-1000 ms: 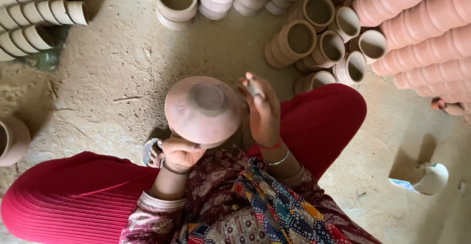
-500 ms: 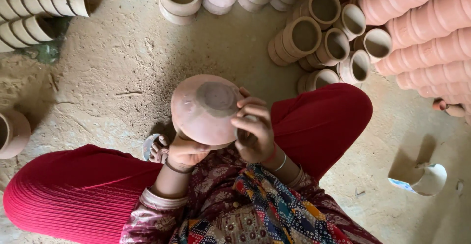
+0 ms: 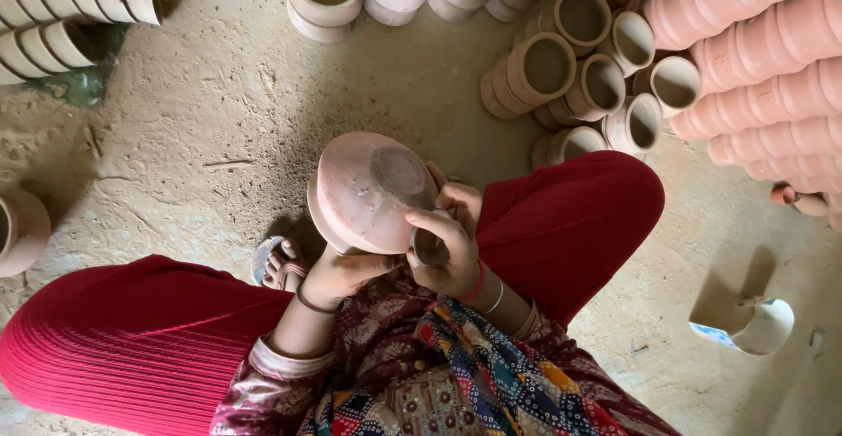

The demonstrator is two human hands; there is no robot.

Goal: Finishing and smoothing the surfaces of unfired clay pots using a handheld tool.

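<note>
A clay pot (image 3: pixel 373 192) is held upside down above the lap, its round base facing up. The left hand (image 3: pixel 344 271) grips it from below, fingers clamped on its rim. The right hand (image 3: pixel 449 241) rests against its right side, fingers curled tight on a small dark tool (image 3: pixel 428 245) that touches the pot. Red trousers (image 3: pixel 132 348) spread to both sides. On the dirt floor (image 3: pixel 210 129) beyond lie stacked cups (image 3: pixel 570 67), and a white cup (image 3: pixel 759 326) is at the right.
</note>
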